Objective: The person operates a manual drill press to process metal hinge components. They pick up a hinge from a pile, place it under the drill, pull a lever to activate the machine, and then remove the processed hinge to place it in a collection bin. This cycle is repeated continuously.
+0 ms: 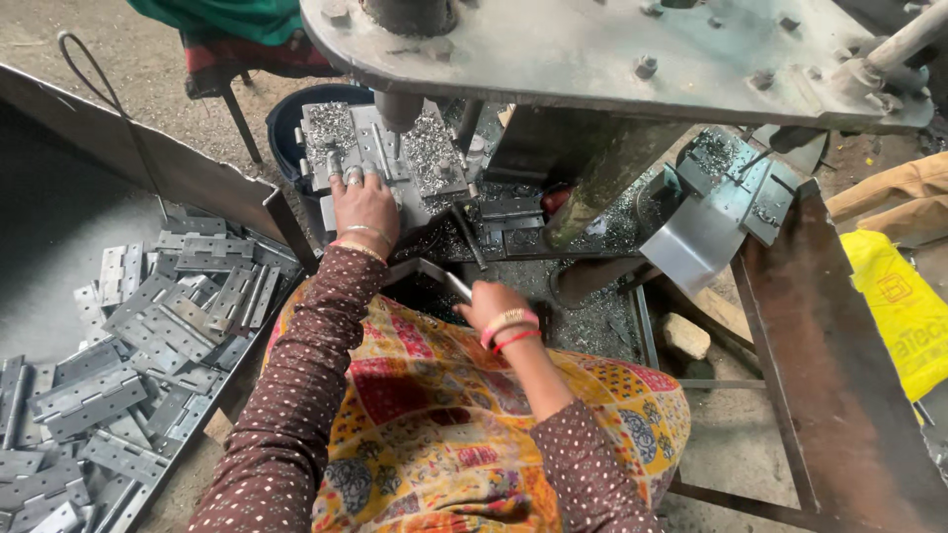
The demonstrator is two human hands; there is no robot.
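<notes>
My left hand (pixel 361 202) rests on the die block (pixel 380 153) of a metal press, fingers laid over a grey hinge plate under the punch (pixel 398 107). Metal chips cover the block on both sides of the punch. My right hand (pixel 494 301) is lower, by my lap, closed around a thin flat metal piece (pixel 454 285) next to a dark tray edge. Both wrists wear bangles. My sleeves are brown with dots, and yellow patterned cloth covers my lap.
A heap of grey metal hinges (pixel 128 365) lies at the left in a sheet-metal bin. The press's heavy steel plate (pixel 612 49) hangs overhead. A rusty steel frame (pixel 829 375) and a yellow bag (pixel 904 306) stand at the right. A dark bucket (pixel 286 123) sits behind the die.
</notes>
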